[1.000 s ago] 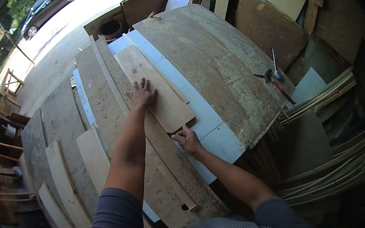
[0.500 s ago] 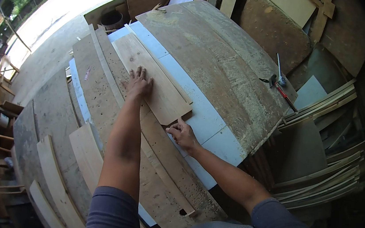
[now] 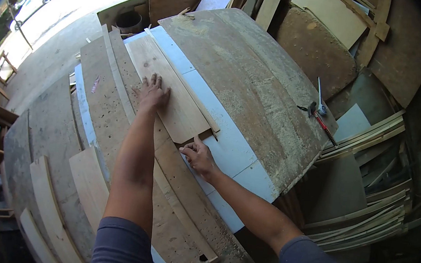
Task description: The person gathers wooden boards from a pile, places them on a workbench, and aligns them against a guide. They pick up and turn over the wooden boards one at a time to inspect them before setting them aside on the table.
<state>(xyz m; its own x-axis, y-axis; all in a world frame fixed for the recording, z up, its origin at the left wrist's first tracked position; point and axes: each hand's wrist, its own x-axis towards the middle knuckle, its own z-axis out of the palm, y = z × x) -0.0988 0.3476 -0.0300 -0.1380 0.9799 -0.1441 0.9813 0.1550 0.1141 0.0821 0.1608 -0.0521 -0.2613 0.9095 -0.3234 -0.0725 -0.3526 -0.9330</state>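
A pale wooden board (image 3: 173, 97) lies lengthwise on the workbench, partly over a white-blue strip of the surface. My left hand (image 3: 152, 94) rests flat on the board's left side, its fingers spread. At the board's near end is my right hand (image 3: 200, 158), thumb and fingers pinched together beside the edge. Anything inside that pinch is hidden from view. Along the board's right side runs a thin wooden strip (image 3: 200, 108), its near end reaching a little past the board's corner.
On the dusty panel (image 3: 257, 75) at right lie a red-handled hammer (image 3: 324, 127) and a blue-and-white tool (image 3: 322, 107). Several loose planks (image 3: 49, 202) are at left. Stacked thin slats (image 3: 366, 214) stand at lower right. Leaning boards (image 3: 314, 45) line the back.
The camera view has shifted slightly. The board appears to have slid a little away from me relative to the thin strip, both hands moving along with it.
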